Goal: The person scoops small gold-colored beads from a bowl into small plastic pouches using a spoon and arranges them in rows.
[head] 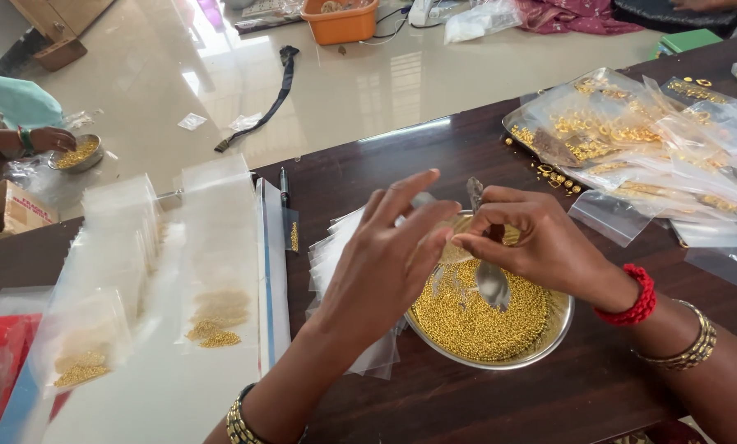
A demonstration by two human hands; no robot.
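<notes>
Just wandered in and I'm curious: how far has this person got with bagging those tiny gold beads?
Done: a few small clear plastic bags holding beads lie at the left. In hand: the left hand holds a clear bag open while the right hand holds a metal spoon over the round steel bowl. Left: the bowl is mostly full of gold beads, and empty bags wait beside it.

Bright daylight; window glare on floor (pixel 212 74); left-edge plastic bags (pixel 122 271) motion-blurred; centre sharp, shadows soft.

Red beaded bracelet (pixel 637 297) and gold bangle (pixel 691 349) on right wrist; gold bangle (pixel 238 421) on left.
</notes>
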